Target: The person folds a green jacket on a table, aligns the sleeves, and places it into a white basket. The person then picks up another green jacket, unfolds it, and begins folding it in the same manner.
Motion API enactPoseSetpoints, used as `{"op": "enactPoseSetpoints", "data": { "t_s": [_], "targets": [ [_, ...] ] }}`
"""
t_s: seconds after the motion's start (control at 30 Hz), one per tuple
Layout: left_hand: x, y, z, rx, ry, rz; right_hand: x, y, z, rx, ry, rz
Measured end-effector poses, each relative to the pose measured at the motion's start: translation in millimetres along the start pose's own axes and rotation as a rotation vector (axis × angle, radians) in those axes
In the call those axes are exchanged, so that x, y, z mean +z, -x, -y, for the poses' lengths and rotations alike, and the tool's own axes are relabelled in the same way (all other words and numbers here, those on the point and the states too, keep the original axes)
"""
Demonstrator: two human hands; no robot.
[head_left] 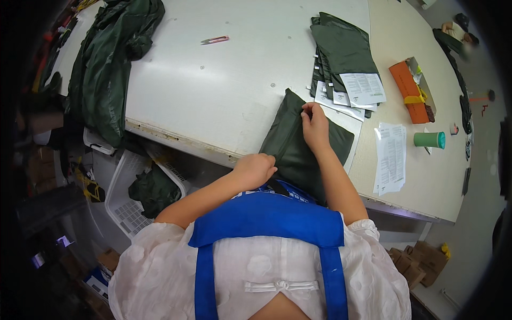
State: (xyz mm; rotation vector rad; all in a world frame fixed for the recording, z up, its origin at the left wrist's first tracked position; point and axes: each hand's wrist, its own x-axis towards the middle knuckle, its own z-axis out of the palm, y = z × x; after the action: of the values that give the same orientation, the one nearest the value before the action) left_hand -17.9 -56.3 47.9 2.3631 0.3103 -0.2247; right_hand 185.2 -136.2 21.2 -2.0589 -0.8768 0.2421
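Note:
A folded piece of dark green fabric (288,138) lies at the table's near edge in front of me, its lower part hanging down against my blue apron. My left hand (255,169) is closed at its left edge, with the fingertips tucked in and pressed to the cloth. Farther up, my right hand (316,125) rests over the upper part, thumb and fingers drawn together in a pinch on the fabric. Whatever fold or edge sits inside the fingers is too small to make out.
Beyond my right hand lies a stack of folded green pieces (344,45) with printed sheets (364,89). To the right are an orange box (410,88), a green roll (429,140) and papers (390,160). Thread snips (215,40), heaped green fabric (106,64) and a white basket (120,186) are leftward.

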Motion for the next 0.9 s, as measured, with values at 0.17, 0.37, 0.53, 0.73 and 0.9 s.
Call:
{"op": "enactPoseSetpoints", "data": {
  "t_s": [0.17, 0.37, 0.53, 0.73, 0.9],
  "targets": [
    [-11.7, -48.6, -7.7, 0.252, -0.083, -0.458, -42.4, 14.5, -22.0, -0.123, 0.418, -0.084],
    [26.5, -90.4, -7.3, 0.263, -0.26, -0.241, -46.6, 65.5, -46.3, 0.148, 0.841, 0.161],
    [39.8, -95.7, -2.4, 0.205, -0.359, -0.188, -31.7, 68.0, -54.5, 0.146, 0.836, 0.097],
    [39.4, -93.7, 9.5, 0.309, -0.265, -0.245, -33.9, 73.0, -53.0, 0.189, 0.798, 0.047],
    [27.8, -94.7, 37.8, -0.442, 1.034, -0.175, -45.0, 84.3, -2.9, 0.292, 0.368, -0.013]
  ]
}}
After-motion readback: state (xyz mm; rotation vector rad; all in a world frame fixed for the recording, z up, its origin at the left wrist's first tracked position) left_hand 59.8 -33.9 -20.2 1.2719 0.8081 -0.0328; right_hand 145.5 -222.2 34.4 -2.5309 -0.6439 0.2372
